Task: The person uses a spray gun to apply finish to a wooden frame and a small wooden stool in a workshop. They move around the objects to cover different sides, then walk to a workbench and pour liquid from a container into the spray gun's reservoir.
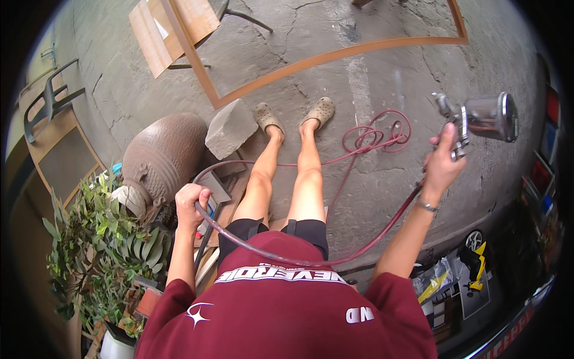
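Note:
My left hand [192,203] is closed around a dark red hose [302,262], which sags across my lap toward my right side. My right hand [442,161] grips the handle of a metal spray gun [445,109] with a cylindrical silver cup [487,116], held up at the right of the view, the hose running to the bottom of its handle. Loops of red hose [388,134] lie on the concrete floor beside my feet.
A wooden frame [335,55] and plywood boards [149,37] are ahead. A concrete block [230,128] and large clay jar [161,152] stand left of my feet, near leafy plants [95,257]. A black chair [51,96] is at far left, assorted items [448,281] lower right.

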The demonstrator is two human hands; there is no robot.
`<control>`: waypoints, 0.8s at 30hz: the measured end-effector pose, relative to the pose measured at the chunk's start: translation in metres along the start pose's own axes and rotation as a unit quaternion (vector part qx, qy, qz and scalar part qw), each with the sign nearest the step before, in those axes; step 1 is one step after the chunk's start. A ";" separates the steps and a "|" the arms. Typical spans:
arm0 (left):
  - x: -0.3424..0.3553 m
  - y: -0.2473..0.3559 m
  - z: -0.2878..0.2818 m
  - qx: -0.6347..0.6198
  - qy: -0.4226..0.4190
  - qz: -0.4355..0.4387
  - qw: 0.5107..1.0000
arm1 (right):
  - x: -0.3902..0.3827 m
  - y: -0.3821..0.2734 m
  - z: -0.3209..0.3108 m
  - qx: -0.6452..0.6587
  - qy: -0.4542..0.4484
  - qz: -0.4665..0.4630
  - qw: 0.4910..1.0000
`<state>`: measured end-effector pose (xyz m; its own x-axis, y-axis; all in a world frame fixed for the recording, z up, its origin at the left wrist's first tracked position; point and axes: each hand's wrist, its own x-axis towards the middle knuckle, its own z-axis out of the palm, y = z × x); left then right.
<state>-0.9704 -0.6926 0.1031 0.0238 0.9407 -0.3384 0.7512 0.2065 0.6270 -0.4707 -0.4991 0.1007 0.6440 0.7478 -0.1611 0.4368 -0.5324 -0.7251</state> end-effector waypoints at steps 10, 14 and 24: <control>-0.025 -0.045 -0.030 -0.043 0.042 -0.050 0.997 | -0.178 -0.025 0.056 -0.006 -0.212 -0.028 0.977; -0.032 -0.059 -0.033 -0.054 0.054 -0.036 0.996 | -0.213 -0.030 0.069 0.002 -0.267 -0.038 0.963; -0.045 -0.075 -0.040 -0.068 0.061 -0.029 0.995 | -0.265 -0.071 0.083 -0.005 -0.389 -0.065 0.919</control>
<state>-1.0543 -0.7397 0.0989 -0.1044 0.9499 -0.2945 0.6532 0.2888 0.7000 -0.7248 -0.6264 0.1394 -0.0551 0.8604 -0.5067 0.4866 -0.4200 -0.7660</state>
